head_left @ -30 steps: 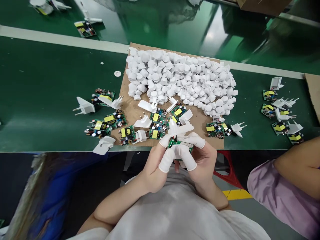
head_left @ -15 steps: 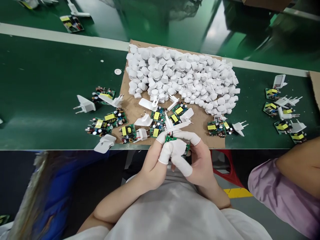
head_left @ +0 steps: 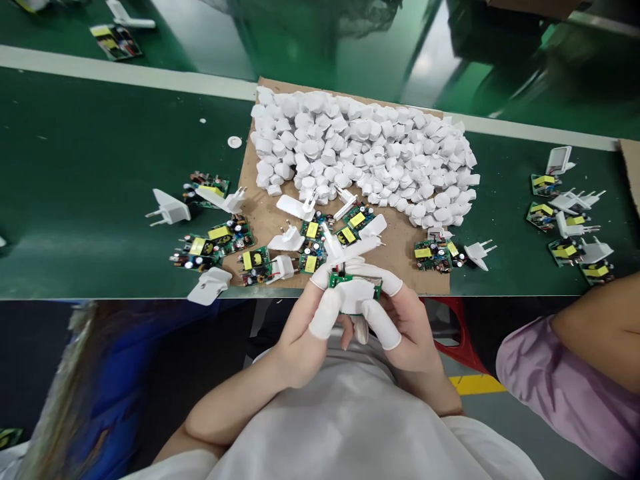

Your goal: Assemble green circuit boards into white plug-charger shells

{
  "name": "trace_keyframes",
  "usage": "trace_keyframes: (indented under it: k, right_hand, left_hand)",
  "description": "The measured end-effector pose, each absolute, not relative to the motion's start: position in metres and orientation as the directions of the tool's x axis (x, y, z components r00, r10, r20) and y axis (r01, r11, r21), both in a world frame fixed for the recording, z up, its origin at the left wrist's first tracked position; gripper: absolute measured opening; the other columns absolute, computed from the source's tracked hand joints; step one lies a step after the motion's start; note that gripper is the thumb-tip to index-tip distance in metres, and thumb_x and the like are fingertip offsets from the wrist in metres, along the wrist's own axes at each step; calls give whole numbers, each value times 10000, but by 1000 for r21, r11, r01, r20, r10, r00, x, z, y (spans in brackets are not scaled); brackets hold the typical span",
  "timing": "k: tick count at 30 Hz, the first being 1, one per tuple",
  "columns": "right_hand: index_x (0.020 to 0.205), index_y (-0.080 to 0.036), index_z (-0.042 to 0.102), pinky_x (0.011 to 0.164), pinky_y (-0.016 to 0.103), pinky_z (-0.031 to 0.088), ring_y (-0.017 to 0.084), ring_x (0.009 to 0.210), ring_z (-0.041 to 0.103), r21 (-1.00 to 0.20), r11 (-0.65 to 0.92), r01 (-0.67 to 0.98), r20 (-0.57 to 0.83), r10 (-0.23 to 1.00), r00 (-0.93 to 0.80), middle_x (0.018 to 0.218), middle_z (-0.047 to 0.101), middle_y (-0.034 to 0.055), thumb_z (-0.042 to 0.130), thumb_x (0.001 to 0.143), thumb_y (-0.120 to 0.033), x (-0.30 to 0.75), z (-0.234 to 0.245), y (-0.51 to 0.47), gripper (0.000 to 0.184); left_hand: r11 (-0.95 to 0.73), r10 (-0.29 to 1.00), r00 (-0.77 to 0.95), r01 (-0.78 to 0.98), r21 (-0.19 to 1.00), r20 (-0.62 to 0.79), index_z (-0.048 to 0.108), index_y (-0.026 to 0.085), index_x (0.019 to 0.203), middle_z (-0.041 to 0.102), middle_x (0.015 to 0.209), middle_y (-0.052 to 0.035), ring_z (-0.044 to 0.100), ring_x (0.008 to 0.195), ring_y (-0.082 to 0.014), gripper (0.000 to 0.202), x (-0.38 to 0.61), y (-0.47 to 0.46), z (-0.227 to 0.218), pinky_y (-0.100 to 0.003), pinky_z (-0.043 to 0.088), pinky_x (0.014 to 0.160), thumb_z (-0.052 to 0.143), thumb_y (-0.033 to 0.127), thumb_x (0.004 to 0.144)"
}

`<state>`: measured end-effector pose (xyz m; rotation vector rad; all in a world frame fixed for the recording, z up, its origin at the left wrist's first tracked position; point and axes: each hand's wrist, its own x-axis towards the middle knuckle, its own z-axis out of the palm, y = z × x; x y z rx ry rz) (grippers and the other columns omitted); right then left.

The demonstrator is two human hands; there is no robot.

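We pinch the green circuit board (head_left: 337, 280) in both hands, left hand (head_left: 304, 328) and right hand (head_left: 409, 327) closed on it, over the green table (head_left: 100, 200) at its near edge. Best, we judge, to grip only its edges, leaving the attached white plug shell (head_left: 356, 251) unstrained.

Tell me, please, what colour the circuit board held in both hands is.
Green: the circuit board shows best in the head view.
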<state>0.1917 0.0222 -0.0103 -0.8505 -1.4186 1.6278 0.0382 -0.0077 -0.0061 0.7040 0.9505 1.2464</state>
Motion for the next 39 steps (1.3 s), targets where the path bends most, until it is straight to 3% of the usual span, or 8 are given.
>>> trace_keyframes:
  k: [7, 10, 15, 18, 24, 29, 33, 39]
  right_hand:
    - [1279, -271, 757, 697, 314, 666, 180, 703, 698, -973, -188, -134, -129, 923, -362, 890, 765, 32, 709, 1013, -541, 189, -5, 23, 382]
    - [1246, -270, 790, 634, 300, 651, 174, 644, 665, -968, -209, -136, -163, 944, -289, 866, 762, 40, 755, 975, -553, 189, -3, 22, 393]
    - [1261, -273, 790, 552, 259, 598, 165, 661, 687, -984, -136, -115, -97, 951, -292, 952, 803, 59, 753, 991, -479, 185, -7, 19, 342]
    - [1288, -255, 785, 498, 254, 564, 157, 630, 680, -993, -74, -97, -38, 943, -331, 1016, 807, 85, 718, 1011, -444, 187, -11, 19, 342]
    - [1349, -228, 757, 451, 248, 537, 140, 516, 637, -980, -142, -138, -81, 924, -374, 806, 766, 32, 812, 943, -396, 188, -14, 21, 444]
    - [1307, -246, 789, 498, 249, 546, 144, 607, 671, -991, -65, -114, -22, 938, -345, 965, 799, 66, 855, 900, -330, 188, -16, 24, 421]
    - [1379, -220, 740, 475, 252, 556, 146, 524, 663, -977, -155, -145, -86, 914, -396, 782, 771, 24, 840, 911, -401, 186, -16, 25, 511]
    - [1082, -237, 836, 370, 251, 542, 89, 380, 461, -971, -125, -206, -90, 982, -168, 659, 665, -11, 847, 916, -437, 170, -15, 19, 260]
  left_hand:
    - [273, 945, 292, -465, 842, -146, 415, 315, 1640, 736, 1060, -84, 623, 539, -68, 588, 25, -9, -5, -187, 559, 511, 602, 388, 1087]
    - [297, 939, 312, -523, 799, -144, 489, 301, 1591, 724, 1067, -84, 677, 583, -95, 532, 26, -7, -8, -180, 548, 487, 621, 343, 1078]
    - [307, 950, 243, -609, 731, -197, 680, 257, 1407, 591, 714, 30, 687, 587, -156, 438, 29, -6, -9, -215, 550, 474, 732, 422, 1005]
    - [291, 956, 163, -591, 752, -242, 715, 238, 1351, 509, 628, 60, 626, 518, -139, 431, 32, -6, -6, -205, 504, 427, 736, 481, 995]
    - [294, 953, 112, -554, 779, -280, 688, 230, 1398, 669, 743, 1, 618, 552, -120, 486, 38, -6, -7, -187, 477, 441, 721, 508, 1002]
    - [268, 962, 100, -533, 802, -254, 673, 210, 1418, 702, 758, -19, 606, 542, -119, 527, 38, -6, -10, -185, 435, 435, 705, 535, 1004]
    - [257, 964, 69, -472, 843, -256, 655, 212, 1448, 704, 799, -26, 534, 546, -104, 545, 38, -5, -12, -212, 464, 477, 678, 545, 1018]
    - [234, 969, 42, -473, 850, -244, 678, 224, 1427, 732, 941, -63, 574, 642, -135, 526, 41, -9, -15, -258, 534, 552, 652, 562, 1025]
